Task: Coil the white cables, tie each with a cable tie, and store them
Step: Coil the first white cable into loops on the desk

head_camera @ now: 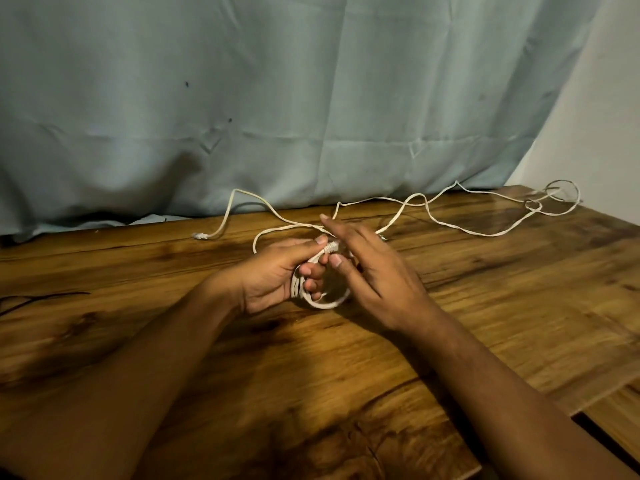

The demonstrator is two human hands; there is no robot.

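My left hand (277,275) grips a small coil of white cable (329,303) at the middle of the wooden table (485,306), with the thumb pressing the ribbed connector end (331,247) against the loops. My right hand (377,275) hovers just right of the coil with fingers straight, its thumb tip near the connector. It hides part of the coil. The uncoiled cable (460,230) trails back and right across the table to a loose loop (561,195) at the far right corner. Another white strand (235,199) arches at the back left and ends in a plug (200,236).
A pale blue-green cloth (277,98) hangs behind the table and drapes onto its back edge. A thin dark cable (34,299) lies at the left edge. The table's right edge (588,407) drops off beside a second wooden surface (620,420).
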